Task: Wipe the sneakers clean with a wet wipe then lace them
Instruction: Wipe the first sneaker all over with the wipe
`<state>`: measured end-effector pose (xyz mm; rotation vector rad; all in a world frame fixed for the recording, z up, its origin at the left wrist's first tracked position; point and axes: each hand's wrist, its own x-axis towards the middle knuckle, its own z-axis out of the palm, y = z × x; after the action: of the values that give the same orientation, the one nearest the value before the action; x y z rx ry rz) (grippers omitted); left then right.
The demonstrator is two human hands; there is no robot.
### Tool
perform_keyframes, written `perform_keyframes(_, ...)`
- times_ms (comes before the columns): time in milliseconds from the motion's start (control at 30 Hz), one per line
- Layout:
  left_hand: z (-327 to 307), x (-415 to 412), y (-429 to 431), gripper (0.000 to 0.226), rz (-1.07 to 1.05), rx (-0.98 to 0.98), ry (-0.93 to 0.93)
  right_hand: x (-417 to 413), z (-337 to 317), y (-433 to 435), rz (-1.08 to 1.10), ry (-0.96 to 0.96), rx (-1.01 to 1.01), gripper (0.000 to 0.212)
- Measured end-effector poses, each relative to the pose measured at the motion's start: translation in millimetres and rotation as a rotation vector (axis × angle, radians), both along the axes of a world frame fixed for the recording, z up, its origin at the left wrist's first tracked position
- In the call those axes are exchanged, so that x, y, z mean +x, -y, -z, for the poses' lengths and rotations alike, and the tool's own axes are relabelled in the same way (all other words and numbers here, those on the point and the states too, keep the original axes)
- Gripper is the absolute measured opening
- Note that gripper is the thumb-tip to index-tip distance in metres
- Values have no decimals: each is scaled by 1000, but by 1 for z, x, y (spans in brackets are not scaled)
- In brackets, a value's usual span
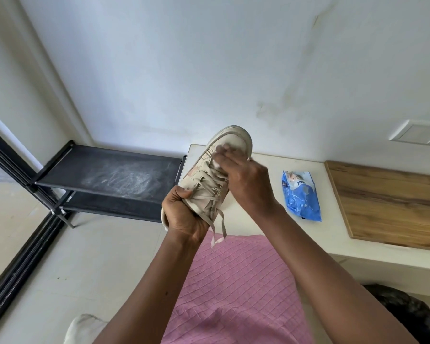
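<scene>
A beige sneaker (230, 137) with loose grey laces is held up in the air, toe pointing away from me. My left hand (184, 214) grips its heel end from below. My right hand (243, 180) lies over the tongue and toe area, fingers pressed on a white wet wipe (217, 165) of which only a small bit shows. The lace ends dangle over my pink garment. A second pale sneaker (85, 328) shows partly at the bottom left on the floor.
A blue wet wipe pack (301, 194) lies on the white counter (271, 219), beside a wooden board (392, 202). A black two-tier shoe rack (104, 177) stands left of the counter. A dark bag (412, 316) sits at bottom right.
</scene>
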<state>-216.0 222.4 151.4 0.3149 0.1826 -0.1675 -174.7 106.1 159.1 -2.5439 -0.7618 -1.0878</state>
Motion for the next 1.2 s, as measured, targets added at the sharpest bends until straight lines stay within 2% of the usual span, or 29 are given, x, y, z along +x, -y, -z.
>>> perform_keyframes(100, -3, 0, -4, 63, -12, 34, -12, -9, 9, 9, -81, -23, 6, 21)
perform_keyframes(200, 1, -4, -4, 55, -13, 69, -70, -7, 11, 18, -216, 31, -3, 17)
perform_keyframes(300, 7, -7, -2, 61, 14, 119, -124, -1, 16, 24, -272, 32, -58, 32)
perform_keyframes(433, 5, -3, -4, 73, 30, 178, -133, 6, 24, 18, -211, -13, -107, 55)
perform_keyframes(633, -2, 3, -14, 77, 5, 247, -148, 0, 14, 0, -97, 58, -29, 23)
perform_keyframes(700, -6, 4, -16, 87, 7, 267, -148, 1, 17, -5, -47, 59, 7, 24)
perform_keyframes(733, -8, 4, -17, 89, 4, 269, -141, 1, 19, -8, -29, 27, 26, 32)
perform_keyframes(800, -9, 3, -16, 86, 6, 261, -134, 2, 22, -13, 21, -43, 58, 52)
perform_keyframes(867, -7, 2, -15, 76, 5, 257, -148, 5, 20, -15, 83, -52, 98, 57)
perform_keyframes(1033, -4, -1, -9, 67, -17, 187, -132, 9, 8, -25, 88, -20, 146, 49)
perform_keyframes(1200, 0, -1, -13, 48, -23, 275, -201, 1, 7, -30, -64, -23, 169, 37)
